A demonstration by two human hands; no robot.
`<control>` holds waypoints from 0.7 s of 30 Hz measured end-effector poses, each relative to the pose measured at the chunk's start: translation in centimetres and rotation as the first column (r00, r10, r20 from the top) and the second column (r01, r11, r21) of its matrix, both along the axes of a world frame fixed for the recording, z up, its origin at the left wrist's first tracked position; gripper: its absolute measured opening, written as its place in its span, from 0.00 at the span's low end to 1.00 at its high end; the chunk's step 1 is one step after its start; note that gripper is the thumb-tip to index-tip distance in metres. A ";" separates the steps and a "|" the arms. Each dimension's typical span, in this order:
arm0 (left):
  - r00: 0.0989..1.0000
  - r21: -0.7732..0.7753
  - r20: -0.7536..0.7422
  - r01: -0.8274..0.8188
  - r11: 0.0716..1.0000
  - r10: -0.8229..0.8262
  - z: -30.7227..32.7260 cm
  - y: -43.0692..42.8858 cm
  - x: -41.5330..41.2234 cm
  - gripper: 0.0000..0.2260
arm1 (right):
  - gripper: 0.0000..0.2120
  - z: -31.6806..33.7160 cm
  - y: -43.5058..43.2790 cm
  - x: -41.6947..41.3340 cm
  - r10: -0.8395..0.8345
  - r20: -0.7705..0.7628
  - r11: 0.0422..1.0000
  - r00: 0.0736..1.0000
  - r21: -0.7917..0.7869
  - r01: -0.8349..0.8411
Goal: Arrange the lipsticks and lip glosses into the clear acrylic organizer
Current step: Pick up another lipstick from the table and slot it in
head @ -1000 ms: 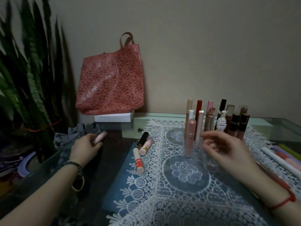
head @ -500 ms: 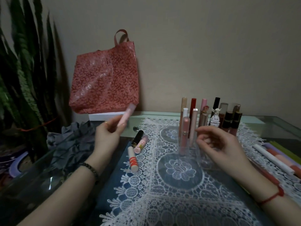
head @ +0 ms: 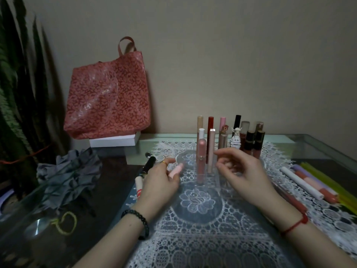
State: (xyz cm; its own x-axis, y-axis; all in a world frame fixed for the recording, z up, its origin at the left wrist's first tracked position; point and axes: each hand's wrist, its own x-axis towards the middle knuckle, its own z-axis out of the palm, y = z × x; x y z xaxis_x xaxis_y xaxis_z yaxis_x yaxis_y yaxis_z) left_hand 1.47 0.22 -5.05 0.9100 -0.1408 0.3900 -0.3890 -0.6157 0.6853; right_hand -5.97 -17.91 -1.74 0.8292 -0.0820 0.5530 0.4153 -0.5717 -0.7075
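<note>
The clear acrylic organizer point(head: 207, 177) stands on the lace cloth at mid-table, with several upright lipsticks and glosses point(head: 210, 146) in its slots. My left hand point(head: 159, 182) holds a pale pink lip gloss tube point(head: 176, 170), its tip pointing right toward the organizer's left side. A black lipstick point(head: 149, 165) and a cream tube with red stripes point(head: 138, 185) lie on the table just left of that hand, partly hidden by it. My right hand point(head: 244, 174) hovers at the organizer's right side, fingers loosely curled, holding nothing.
A red patterned bag point(head: 108, 99) on a white box point(head: 114, 141) leans on the wall at back left. Grey cloth point(head: 67, 176) and plant leaves point(head: 17, 93) fill the left. Several long sticks point(head: 313, 182) lie on the right near the glass table's edge point(head: 328, 149).
My left hand has carried the pink tube from the far left, up and then down to the right, close to the organizer. My right hand has stayed by the organizer.
</note>
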 end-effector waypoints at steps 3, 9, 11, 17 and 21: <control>0.999 0.165 0.036 -0.007 0.986 0.001 -0.6 -0.1 0.2 0.14 | 0.13 0.0 -0.1 0.1 -0.011 0.005 1.000 1.000 0.021 0.011; 0.995 0.241 0.097 -0.004 0.971 -0.020 -1.0 0.0 0.1 0.16 | 0.13 1.1 -1.9 0.3 -0.069 0.048 0.988 0.996 0.141 0.061; 0.993 0.221 0.114 0.000 0.975 -0.026 -0.9 0.0 0.0 0.20 | 0.12 2.0 -3.3 0.2 -0.111 0.090 0.981 0.990 0.166 0.095; 0.983 0.129 0.159 0.073 0.989 -0.094 0.7 -1.1 -0.2 0.23 | 0.09 2.8 -11.5 -0.7 -0.386 0.021 0.922 0.922 -0.037 0.386; 0.982 0.052 0.155 0.100 0.994 -0.107 0.9 -2.7 -0.1 0.25 | 0.10 0.5 -15.7 -1.8 -0.592 -0.152 0.775 0.792 -0.376 0.507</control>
State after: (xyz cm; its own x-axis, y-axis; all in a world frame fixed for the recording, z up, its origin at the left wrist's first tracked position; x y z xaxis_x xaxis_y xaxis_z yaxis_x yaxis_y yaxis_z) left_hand 1.33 -2.47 -4.10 0.8172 -0.2508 0.5189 -0.5530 -0.5946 0.5836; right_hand -7.78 -33.65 -1.21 0.8031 -0.4323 0.4101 -0.2022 -0.8451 -0.4949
